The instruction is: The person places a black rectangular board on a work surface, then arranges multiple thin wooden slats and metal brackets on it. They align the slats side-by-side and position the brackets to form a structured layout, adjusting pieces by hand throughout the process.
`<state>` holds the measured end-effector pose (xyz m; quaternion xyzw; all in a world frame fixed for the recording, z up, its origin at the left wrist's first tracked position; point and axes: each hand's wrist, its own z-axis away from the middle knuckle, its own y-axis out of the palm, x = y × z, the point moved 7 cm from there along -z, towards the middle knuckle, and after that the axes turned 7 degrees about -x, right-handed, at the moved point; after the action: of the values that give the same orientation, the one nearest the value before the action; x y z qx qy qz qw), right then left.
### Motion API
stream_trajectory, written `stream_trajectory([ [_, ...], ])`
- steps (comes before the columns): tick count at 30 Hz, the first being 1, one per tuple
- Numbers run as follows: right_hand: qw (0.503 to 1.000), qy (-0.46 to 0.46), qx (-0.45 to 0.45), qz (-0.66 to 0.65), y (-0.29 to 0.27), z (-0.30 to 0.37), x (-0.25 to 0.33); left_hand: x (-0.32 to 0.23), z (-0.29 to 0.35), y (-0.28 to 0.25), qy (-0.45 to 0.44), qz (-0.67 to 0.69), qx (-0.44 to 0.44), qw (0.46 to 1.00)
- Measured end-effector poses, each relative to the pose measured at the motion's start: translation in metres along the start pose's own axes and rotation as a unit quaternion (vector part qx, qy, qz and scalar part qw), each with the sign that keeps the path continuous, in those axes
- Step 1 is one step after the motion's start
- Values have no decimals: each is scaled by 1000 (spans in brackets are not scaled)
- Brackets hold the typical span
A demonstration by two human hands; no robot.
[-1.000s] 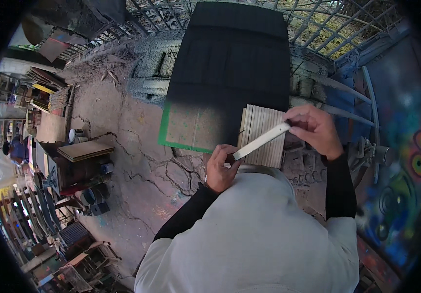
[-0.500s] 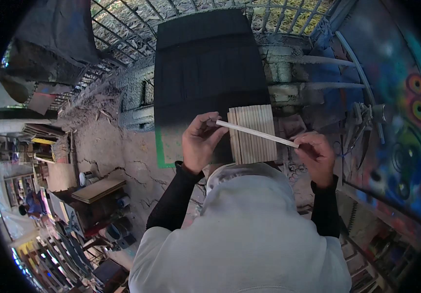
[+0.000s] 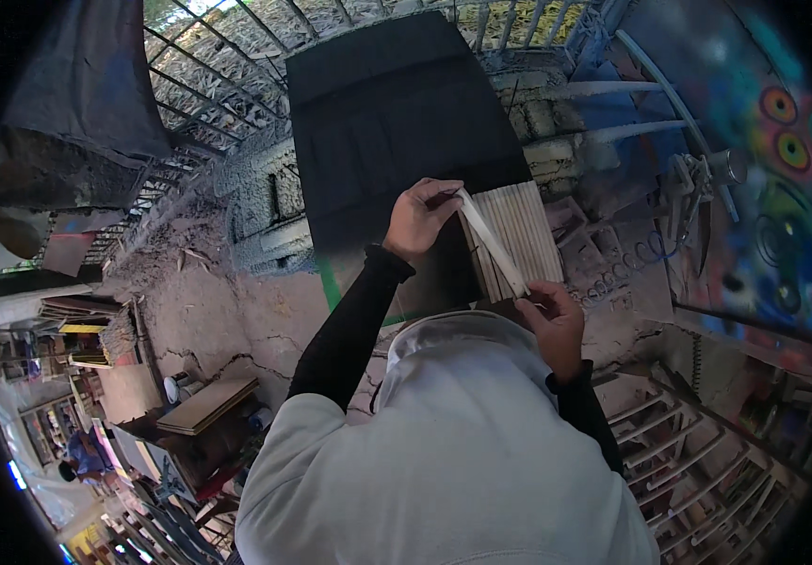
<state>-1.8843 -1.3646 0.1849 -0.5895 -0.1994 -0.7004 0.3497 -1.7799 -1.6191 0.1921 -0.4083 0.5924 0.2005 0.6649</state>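
Note:
A thin pale wooden strip (image 3: 493, 243) is pinched at its far end by my left hand (image 3: 417, 220) and at its near end by my right hand (image 3: 555, 322). Both hands are closed on it. The strip slants over a row of similar wooden strips (image 3: 530, 231) laid side by side; whether it touches them I cannot tell. That row rests at the near right part of a large black panel (image 3: 392, 118), which has a green edge (image 3: 330, 282) at its near left.
A metal grille (image 3: 246, 56) runs behind the panel. To the right stand a spray-painted board (image 3: 783, 217) and a coiled hose (image 3: 618, 268). Flat boards (image 3: 206, 407) are stacked at the left, with a person (image 3: 88, 454) beyond. A slatted wooden frame (image 3: 698, 471) lies lower right.
The held strip has turned from nearly crosswise to a steep slant, closer to the row's direction. My left hand moved away from me and right; my right hand came nearer and left.

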Motion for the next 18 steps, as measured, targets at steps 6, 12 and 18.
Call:
stream_trajectory([
  [6, 995, -62, -70, 36, 14, 19, -8, 23, -4, 2, 21, 32, 31, 999],
  [12, 982, -108, -97, 124, 38, 32, 1, 26, -4, 4, 55, -37, 49, 997],
  [18, 971, -136, -109, 166, 46, 34, -2, 24, -8, 10, 119, -93, 46, 987],
])
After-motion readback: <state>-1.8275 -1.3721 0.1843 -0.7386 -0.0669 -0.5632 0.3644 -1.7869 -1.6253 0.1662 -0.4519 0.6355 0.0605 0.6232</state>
